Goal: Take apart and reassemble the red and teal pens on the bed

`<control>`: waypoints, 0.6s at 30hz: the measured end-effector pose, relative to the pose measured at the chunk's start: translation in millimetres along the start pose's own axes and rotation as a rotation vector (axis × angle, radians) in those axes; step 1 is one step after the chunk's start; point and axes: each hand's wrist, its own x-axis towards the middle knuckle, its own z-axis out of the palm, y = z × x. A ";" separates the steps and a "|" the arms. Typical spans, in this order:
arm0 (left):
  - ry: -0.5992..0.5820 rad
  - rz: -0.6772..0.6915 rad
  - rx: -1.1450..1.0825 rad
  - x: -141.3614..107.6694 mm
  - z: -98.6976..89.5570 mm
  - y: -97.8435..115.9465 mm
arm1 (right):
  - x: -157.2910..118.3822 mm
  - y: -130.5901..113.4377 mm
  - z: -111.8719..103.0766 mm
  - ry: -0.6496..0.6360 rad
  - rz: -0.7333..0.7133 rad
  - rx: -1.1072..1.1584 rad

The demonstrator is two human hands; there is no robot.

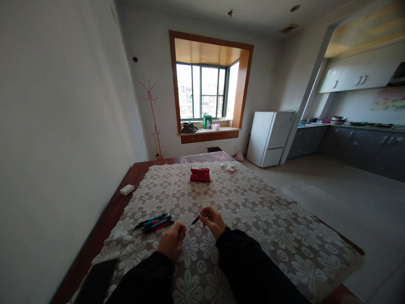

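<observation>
My right hand [212, 221] pinches a dark pen [195, 220], which slants down toward my left hand [173, 241]. The fingers of my left hand are closed on a thin pale rod [189, 226] at the pen's lower end; it looks like a refill, but its far end is hidden in the fingers. Left of my left hand lies a loose bunch of several pens [154, 223], with blue, red and black barrels. Farther up the table stands a red pouch [200, 175].
A patterned cloth [253, 211] covers most of the wooden table [91, 236]. A white box [127, 189] lies by the wall edge, a dark flat object [96, 280] at the near left. Crumpled white tissue [228, 167] lies at the far right. A fridge [265, 137] stands beyond.
</observation>
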 end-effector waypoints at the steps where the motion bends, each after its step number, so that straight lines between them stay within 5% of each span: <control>1: 0.003 -0.003 0.001 0.0 -0.2 0.2 | 0.1 -0.1 -0.2 0.003 0.001 -0.013; 18: 0.001 0.002 0.000 -0.1 -1.1 3.1 | -2.0 0.5 1.0 -0.040 0.012 -0.084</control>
